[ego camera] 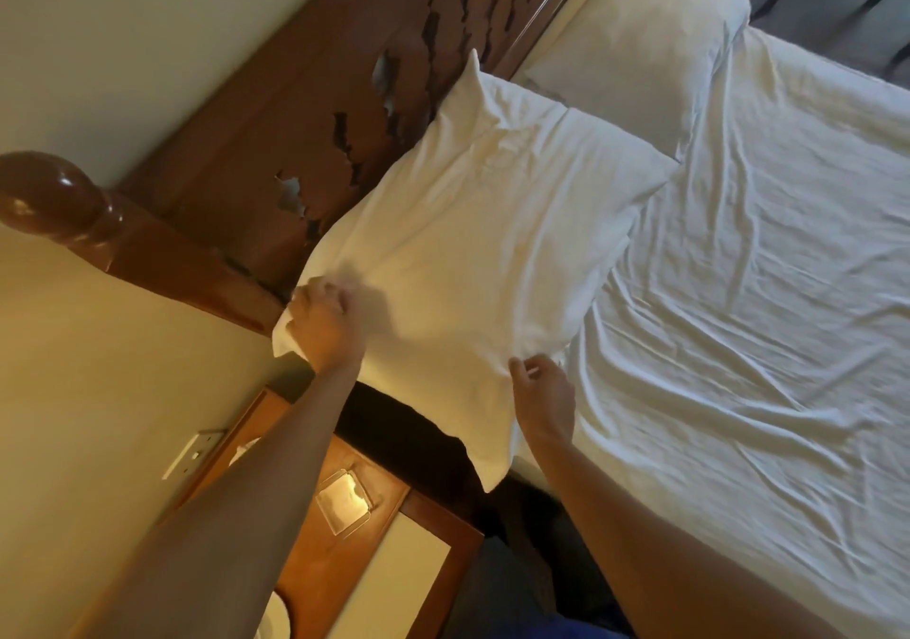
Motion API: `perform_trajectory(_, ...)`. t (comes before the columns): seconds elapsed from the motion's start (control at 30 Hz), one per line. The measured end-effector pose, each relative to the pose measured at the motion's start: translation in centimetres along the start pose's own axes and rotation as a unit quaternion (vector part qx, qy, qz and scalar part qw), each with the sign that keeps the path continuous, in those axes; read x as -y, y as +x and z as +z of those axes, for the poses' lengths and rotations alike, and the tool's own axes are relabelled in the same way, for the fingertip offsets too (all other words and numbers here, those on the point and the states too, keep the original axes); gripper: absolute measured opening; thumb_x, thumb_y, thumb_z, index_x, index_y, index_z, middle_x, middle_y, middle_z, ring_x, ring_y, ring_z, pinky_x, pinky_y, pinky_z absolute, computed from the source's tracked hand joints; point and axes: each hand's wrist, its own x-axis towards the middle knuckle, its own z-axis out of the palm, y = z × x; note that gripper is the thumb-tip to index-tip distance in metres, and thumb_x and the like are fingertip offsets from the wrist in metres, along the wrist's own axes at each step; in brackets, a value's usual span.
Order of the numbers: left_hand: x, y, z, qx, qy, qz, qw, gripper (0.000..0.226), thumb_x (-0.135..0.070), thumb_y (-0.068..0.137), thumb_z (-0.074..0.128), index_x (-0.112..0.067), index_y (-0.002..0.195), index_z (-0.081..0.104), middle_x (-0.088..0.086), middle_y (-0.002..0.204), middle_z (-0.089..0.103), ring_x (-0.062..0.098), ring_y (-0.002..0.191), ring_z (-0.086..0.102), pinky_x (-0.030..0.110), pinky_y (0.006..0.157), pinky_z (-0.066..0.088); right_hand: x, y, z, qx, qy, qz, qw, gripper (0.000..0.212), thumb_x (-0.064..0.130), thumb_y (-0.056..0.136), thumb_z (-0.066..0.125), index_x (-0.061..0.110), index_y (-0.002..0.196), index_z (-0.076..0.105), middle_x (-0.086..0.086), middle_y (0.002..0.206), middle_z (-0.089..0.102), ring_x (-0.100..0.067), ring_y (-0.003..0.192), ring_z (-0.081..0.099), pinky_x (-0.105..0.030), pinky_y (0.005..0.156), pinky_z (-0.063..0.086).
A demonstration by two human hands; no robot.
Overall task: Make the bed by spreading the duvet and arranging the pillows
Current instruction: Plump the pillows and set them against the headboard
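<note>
A white pillow [472, 244] lies at the near end of the bed's head, against the carved wooden headboard [315, 136], and hangs slightly over the mattress edge. My left hand [322, 318] grips the pillow's corner nearest the headboard. My right hand [544, 397] pinches the pillow's near edge beside the bed surface. A second white pillow [635, 47] rests further along the headboard. Rumpled white bedding [768, 303] covers the mattress to the right; I cannot tell whether it is the duvet or a sheet.
A wooden bedside table [374, 540] with a small clear tray [342, 498] stands below the pillow. A round bedpost knob [49, 195] rises at the left. A wall socket [194, 454] sits on the cream wall. Dark floor shows beyond the bed.
</note>
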Motion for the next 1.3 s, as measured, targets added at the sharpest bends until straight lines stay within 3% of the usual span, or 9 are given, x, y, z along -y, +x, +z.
perform_trajectory(0.27,-8.8,3.5,5.8,0.186,0.052,0.281,0.94,0.053,-0.048,0.104,0.022,-0.029,0.151,0.036,-0.003,0.159,0.032,0.02,0.148,0.025,0.045,0.117,0.021,4.9,6.8,1.4,0.104,-0.016,-0.222,0.969,0.055,0.058,0.099,0.041,0.039,0.15,0.033,0.012,0.161,0.023,-0.009,0.147,0.021,-0.043,0.117,0.019)
perform_trajectory(0.5,-9.1,8.5,6.7,0.159,0.185,0.055,0.968,0.064,-0.055,0.104,0.015,-0.02,0.157,0.019,0.006,0.165,0.016,0.027,0.151,0.013,0.054,0.12,0.012,3.0,11.0,0.2,-0.026,-0.044,-0.01,0.999,0.057,0.047,0.105,0.028,0.035,0.157,0.01,0.006,0.166,0.0,-0.015,0.152,0.003,-0.051,0.122,0.003)
perform_trajectory(0.57,-12.7,9.6,7.9,0.128,0.111,0.156,0.973,0.061,-0.049,0.105,0.019,-0.016,0.155,0.028,0.006,0.163,0.023,0.024,0.15,0.017,0.045,0.121,0.014,7.1,13.9,-0.1,-0.052,-0.008,-0.071,0.996,0.055,0.043,0.105,0.032,0.03,0.157,0.018,0.006,0.166,0.005,-0.012,0.152,0.003,-0.046,0.123,-0.001)
perform_trajectory(0.73,-19.5,14.3,12.8,0.299,0.076,0.308,0.9,0.054,-0.05,0.106,0.017,-0.032,0.156,0.026,-0.009,0.164,0.019,0.013,0.151,0.013,0.039,0.123,0.012,14.8,22.6,1.5,0.054,-0.099,-0.288,0.951,0.056,0.053,0.105,0.019,0.037,0.157,0.007,0.011,0.165,-0.005,-0.007,0.151,-0.012,-0.04,0.121,-0.013)
perform_trajectory(0.87,-18.3,18.6,15.3,0.321,0.192,0.213,0.903,0.053,-0.054,0.104,0.018,-0.039,0.155,0.021,-0.013,0.164,0.012,0.013,0.151,0.011,0.047,0.121,0.007,9.2,28.7,-0.9,0.043,-0.159,-0.099,0.981,0.061,0.059,0.102,0.015,0.039,0.157,-0.003,0.013,0.164,-0.014,-0.01,0.151,-0.015,-0.049,0.12,-0.013)
perform_trajectory(0.97,-19.3,20.2,16.2,0.18,0.244,0.095,0.948,0.064,-0.054,0.101,0.014,-0.019,0.148,0.038,0.007,0.157,0.033,0.028,0.144,0.029,0.053,0.117,0.02,7.9,30.7,-3.4,-0.005,-0.079,0.064,0.995,0.065,0.056,0.103,0.02,0.028,0.159,0.002,0.001,0.166,-0.007,-0.019,0.153,-0.009,-0.055,0.118,-0.01)
perform_trajectory(1.03,-21.2,19.5,17.0,0.169,0.142,0.213,0.952,0.061,-0.05,0.103,0.018,-0.018,0.149,0.04,0.007,0.157,0.035,0.025,0.144,0.03,0.046,0.119,0.023,10.6,31.3,-2.9,-0.044,-0.042,0.01,0.998,0.06,0.049,0.105,0.025,0.026,0.158,0.01,0.002,0.167,-0.002,-0.015,0.153,-0.005,-0.05,0.119,-0.012)
perform_trajectory(1.13,-22.5,19.0,18.4,0.304,0.112,0.35,0.879,0.056,-0.051,0.104,0.021,-0.032,0.156,0.023,-0.011,0.163,0.018,0.01,0.151,0.012,0.036,0.121,0.008,14.7,31.0,-0.4,0.031,-0.111,-0.204,0.972,0.055,0.051,0.104,0.023,0.038,0.157,0.013,0.015,0.164,-0.005,-0.008,0.151,-0.01,-0.042,0.118,-0.018)
perform_trajectory(1.3,-22.9,23.8,20.6,0.264,0.21,0.133,0.932,0.06,-0.048,0.104,0.025,-0.015,0.155,0.024,0.008,0.162,0.022,0.027,0.147,0.023,0.044,0.119,0.021,10.8,36.6,-1.5,0.013,-0.139,-0.064,0.988,0.056,0.057,0.103,0.021,0.044,0.156,0.006,0.013,0.165,-0.007,-0.011,0.152,-0.009,-0.052,0.119,-0.011)
